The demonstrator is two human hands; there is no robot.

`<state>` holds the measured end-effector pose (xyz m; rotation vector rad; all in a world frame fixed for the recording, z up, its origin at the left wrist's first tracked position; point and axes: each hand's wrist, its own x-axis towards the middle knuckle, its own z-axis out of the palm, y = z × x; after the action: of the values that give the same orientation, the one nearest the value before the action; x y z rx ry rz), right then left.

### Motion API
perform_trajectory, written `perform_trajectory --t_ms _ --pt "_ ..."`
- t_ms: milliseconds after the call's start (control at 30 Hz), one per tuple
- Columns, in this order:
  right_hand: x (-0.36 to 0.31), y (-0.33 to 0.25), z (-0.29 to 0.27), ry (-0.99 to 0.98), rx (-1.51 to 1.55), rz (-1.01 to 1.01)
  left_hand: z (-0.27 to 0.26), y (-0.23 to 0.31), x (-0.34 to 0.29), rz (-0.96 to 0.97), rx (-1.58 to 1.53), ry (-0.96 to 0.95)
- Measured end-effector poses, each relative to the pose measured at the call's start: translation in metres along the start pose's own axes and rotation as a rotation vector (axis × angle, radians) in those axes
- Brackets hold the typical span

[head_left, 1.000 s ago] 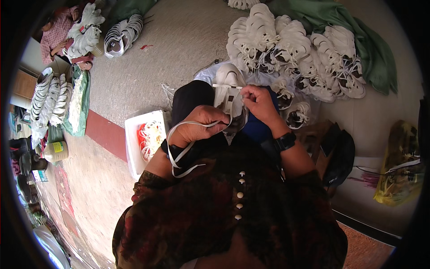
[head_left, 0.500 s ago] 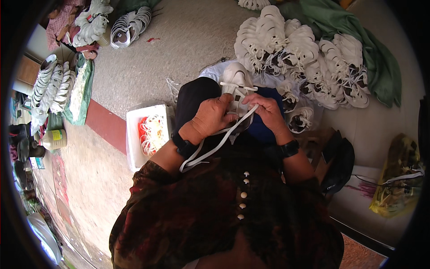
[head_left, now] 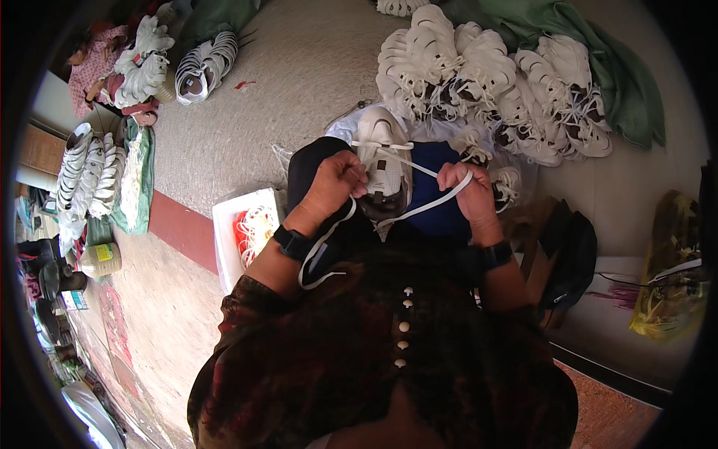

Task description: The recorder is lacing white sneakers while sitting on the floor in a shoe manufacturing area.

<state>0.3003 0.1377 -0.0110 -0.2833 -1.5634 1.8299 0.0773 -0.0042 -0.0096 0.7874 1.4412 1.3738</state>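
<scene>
A white shoe upper (head_left: 384,135) with a dark inside rests on my lap, toe pointing away from me. White shoelace (head_left: 410,164) crosses its upper eyelets. My right hand (head_left: 470,193), off to the shoe's right, is closed on the lace, drawing one stretch taut from the eyelets while another curves back below the shoe. At the shoe's left side my left hand (head_left: 336,183) has its fingers pinched together on the lace, and a loose end dangles from it past my wrist. The exact grip of the left fingertips is partly hidden.
A white box (head_left: 226,239) with red and white laces stands left of my knee. Piled white shoe uppers (head_left: 479,75) lie ahead right beside green cloth (head_left: 624,105). More uppers (head_left: 90,165) stand at far left, near a person in pink (head_left: 97,56). A yellow bag (head_left: 666,277) lies right.
My hands have moved apart: the right one went right, pulling lace out from the shoe, and the left one drew back leftward. More of the shoe upper shows now.
</scene>
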Motion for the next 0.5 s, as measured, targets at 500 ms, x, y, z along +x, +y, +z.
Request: perform_trajectory --t_ms 500 --pt "-0.041 0.028 -0.137 0.359 -0.818 0.417 -0.116 -0.031 -0.034 0.012 0.664 0.103"
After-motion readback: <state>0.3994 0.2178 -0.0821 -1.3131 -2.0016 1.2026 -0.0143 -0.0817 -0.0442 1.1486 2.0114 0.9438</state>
